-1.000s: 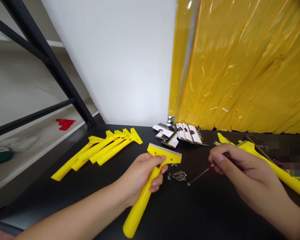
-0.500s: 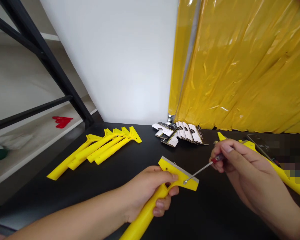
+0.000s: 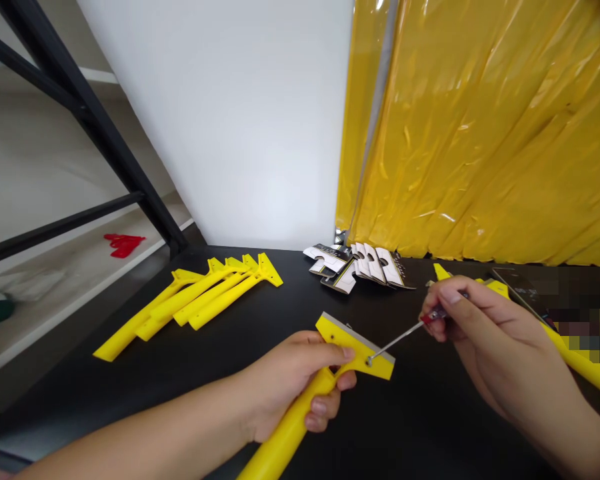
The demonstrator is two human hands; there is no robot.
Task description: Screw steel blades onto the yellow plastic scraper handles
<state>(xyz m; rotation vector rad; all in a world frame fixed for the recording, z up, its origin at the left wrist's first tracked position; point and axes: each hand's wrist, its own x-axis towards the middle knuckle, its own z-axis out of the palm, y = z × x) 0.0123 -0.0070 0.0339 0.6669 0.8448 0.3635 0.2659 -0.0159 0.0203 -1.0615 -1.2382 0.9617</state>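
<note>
My left hand [image 3: 300,380] is wrapped round the neck of a yellow scraper [image 3: 285,430], its thumb pressed on the flat head. A grey metal strip [image 3: 347,328] runs along the far edge of that head. In my right hand [image 3: 485,333] is a screwdriver [image 3: 400,338] with a red and clear handle, mostly hidden by the fingers. Its tip touches the head near the right screw hole. Several more yellow scrapers [image 3: 220,303] lie side by side at the left on the black table [image 3: 180,400].
Folded white and black cards [image 3: 375,263] lie at the table's back, by a white panel [image 3: 230,120] and yellow plastic sheeting [image 3: 495,127]. Another yellow tool [image 3: 580,363] lies behind my right hand. A black-framed shelf [image 3: 100,147] holding a red item [image 3: 124,245] stands left.
The screwdriver has turned a little in my right fingers, and its tip stays at the right hole. The scraper head has shifted very slightly left.
</note>
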